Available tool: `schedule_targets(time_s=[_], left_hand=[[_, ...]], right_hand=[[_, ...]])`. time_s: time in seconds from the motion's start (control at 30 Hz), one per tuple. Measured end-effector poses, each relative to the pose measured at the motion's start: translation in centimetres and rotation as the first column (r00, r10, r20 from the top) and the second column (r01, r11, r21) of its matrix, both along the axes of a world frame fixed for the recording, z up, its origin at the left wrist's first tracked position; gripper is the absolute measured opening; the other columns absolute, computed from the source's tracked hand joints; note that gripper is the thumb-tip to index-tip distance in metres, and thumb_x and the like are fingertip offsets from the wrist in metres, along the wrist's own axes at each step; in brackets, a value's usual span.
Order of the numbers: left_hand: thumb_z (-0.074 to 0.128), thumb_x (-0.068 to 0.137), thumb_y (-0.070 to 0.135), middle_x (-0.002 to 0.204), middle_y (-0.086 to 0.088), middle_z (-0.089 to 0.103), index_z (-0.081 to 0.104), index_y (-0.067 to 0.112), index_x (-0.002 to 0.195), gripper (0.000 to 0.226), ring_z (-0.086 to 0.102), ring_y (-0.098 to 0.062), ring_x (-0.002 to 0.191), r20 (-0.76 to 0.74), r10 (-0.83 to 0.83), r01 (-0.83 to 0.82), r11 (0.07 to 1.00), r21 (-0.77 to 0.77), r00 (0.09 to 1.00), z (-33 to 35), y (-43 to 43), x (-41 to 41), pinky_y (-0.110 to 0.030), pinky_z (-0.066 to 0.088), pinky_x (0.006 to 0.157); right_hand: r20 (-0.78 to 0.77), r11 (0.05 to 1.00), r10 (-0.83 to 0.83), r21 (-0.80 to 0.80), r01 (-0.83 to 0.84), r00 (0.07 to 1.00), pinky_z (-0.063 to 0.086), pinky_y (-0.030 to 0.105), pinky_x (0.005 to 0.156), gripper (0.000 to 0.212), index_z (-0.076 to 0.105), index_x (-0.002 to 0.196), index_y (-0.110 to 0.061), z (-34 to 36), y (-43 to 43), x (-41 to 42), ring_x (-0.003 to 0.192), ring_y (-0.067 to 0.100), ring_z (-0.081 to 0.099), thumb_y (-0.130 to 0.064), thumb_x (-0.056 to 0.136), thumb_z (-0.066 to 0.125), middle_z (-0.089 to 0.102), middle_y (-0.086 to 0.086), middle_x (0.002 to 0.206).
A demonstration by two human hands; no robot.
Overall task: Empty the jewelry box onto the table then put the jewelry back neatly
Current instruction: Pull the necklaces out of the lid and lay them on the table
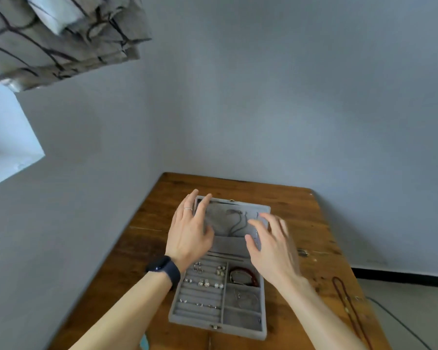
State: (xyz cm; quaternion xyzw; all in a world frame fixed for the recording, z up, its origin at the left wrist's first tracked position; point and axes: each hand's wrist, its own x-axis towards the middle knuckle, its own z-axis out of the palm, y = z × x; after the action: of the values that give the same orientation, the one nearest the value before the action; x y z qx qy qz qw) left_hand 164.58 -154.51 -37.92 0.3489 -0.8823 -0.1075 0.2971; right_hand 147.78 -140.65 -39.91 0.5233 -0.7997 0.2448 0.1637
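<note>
Jewelry box [220,281] is lying open at lower centre of the table [301,223], w/ rings, earrings & a bracelet [243,275] sitting inside. Left hand [190,233] & right hand [271,246], both spread wide & empty, are hovering over the lid half [234,221]. Risk: tipping too fast, small bits rolling off the edge; lid chains tangling.

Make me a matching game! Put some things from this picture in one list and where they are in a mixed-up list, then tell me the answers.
Things:
1. dark watch band
2. silver ring
3. long red necklace
4. earrings

Places:
A. on the wooden table, right of the jewelry box
B. in the box's ridged rows
C. on the left wrist
D. on a finger of the left hand

Pairs: 1-C, 2-D, 3-A, 4-B
</note>
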Motion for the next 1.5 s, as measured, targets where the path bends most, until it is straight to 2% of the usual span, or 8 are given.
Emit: schedule_targets(time_s=[0.1,0.17,0.37,0.6,0.87,1.07,1.23,1.5], left_hand=[[0.061,0.088,0.019,0.165,-0.008,0.014,0.026,0.03,0.155,0.076,0.026,-0.032,0.147,-0.027,0.009,-0.005,0.989,0.15,1.0,0.7,-2.1,-0.8,-0.043,0.04,0.111],[0.058,0.09,0.018,0.165,-0.006,0.011,0.02,0.034,0.155,0.077,0.042,-0.033,0.136,-0.032,-0.01,0.018,0.965,0.26,0.999,0.7,-3.1,-1.1,-0.034,0.048,0.097],[0.056,0.088,0.012,0.149,-0.004,0.039,0.033,0.034,0.15,0.071,0.048,-0.025,0.128,-0.067,-0.07,0.094,0.868,0.488,0.995,0.7,-5.1,-1.0,-0.022,0.042,0.093],[0.061,0.086,0.007,0.14,0.0,0.044,0.041,0.036,0.143,0.067,0.05,-0.022,0.126,-0.114,-0.102,0.142,0.885,0.443,0.988,0.3,-5.7,0.0,-0.031,0.051,0.101],[0.062,0.084,0.015,0.146,0.001,0.04,0.039,0.036,0.146,0.069,0.05,-0.021,0.125,-0.089,-0.104,0.132,0.895,0.425,0.991,0.6,-5.5,0.2,-0.023,0.049,0.093],[0.064,0.078,0.026,0.152,0.0,0.03,0.038,0.031,0.147,0.074,0.033,-0.022,0.137,-0.057,-0.125,0.137,0.908,0.396,0.991,3.8,-3.9,-1.0,-0.026,0.04,0.098],[0.071,0.079,0.043,0.134,0.013,0.06,0.054,0.034,0.136,0.06,0.053,-0.007,0.123,-0.137,-0.283,0.312,0.894,0.322,0.949,9.4,-0.4,-2.6,-0.026,0.043,0.102],[0.069,0.092,0.035,0.086,0.02,0.073,0.076,0.028,0.093,0.01,0.064,0.006,0.083,-0.315,-0.334,0.408,0.889,0.209,0.888,15.7,4.3,-3.0,-0.005,0.043,0.075]], right_hand=[[-0.002,0.997,0.05,-0.055,-0.05,0.999,0.045,0.037,0.101,0.031,0.067,0.117,-0.02,1.3,-2.8,-0.6,0.125,0.024,0.047,-0.031,0.089,0.068,0.055,0.004,0.133],[-0.016,0.994,0.09,-0.068,-0.091,0.996,0.047,0.038,0.101,0.026,0.069,0.112,-0.021,1.7,-4.3,-0.9,0.125,0.024,0.047,-0.027,0.087,0.07,0.056,0.004,0.132],[-0.019,0.987,0.154,0.048,-0.153,0.988,0.049,0.043,0.098,0.015,0.069,0.103,-0.031,1.9,-7.1,-1.9,0.129,0.019,0.044,-0.03,0.089,0.066,0.049,-0.005,0.142],[-0.103,0.987,0.153,-0.027,-0.157,0.983,0.051,0.038,0.08,0.007,0.067,0.092,-0.019,2.0,-7.6,-2.0,0.102,0.021,0.06,-0.022,0.087,0.071,0.06,-0.004,0.123],[0.277,0.95,0.209,-0.286,-0.127,0.938,0.057,0.032,0.066,0.005,0.063,0.094,-0.028,7.5,-5.3,-2.4,0.079,0.002,0.066,-0.032,0.093,0.065,0.068,-0.018,0.086],[0.375,0.932,0.249,-0.344,-0.116,0.893,0.048,0.007,0.068,0.007,0.066,0.094,-0.028,12.2,-3.3,-1.3,0.081,-0.003,0.066,-0.034,0.092,0.068,0.07,-0.017,0.084],[0.385,0.898,0.281,-0.429,-0.099,0.879,0.055,0.021,0.073,0.006,0.068,0.09,-0.028,14.7,-2.0,-0.5,0.082,0.001,0.068,-0.032,0.089,0.072,0.071,-0.016,0.085],[0.36,0.833,0.349,-0.542,-0.11,0.865,0.054,0.02,0.071,0.008,0.067,0.087,-0.029,19.0,0.5,1.1,0.082,0.001,0.067,-0.026,0.086,0.075,0.071,-0.017,0.084]])
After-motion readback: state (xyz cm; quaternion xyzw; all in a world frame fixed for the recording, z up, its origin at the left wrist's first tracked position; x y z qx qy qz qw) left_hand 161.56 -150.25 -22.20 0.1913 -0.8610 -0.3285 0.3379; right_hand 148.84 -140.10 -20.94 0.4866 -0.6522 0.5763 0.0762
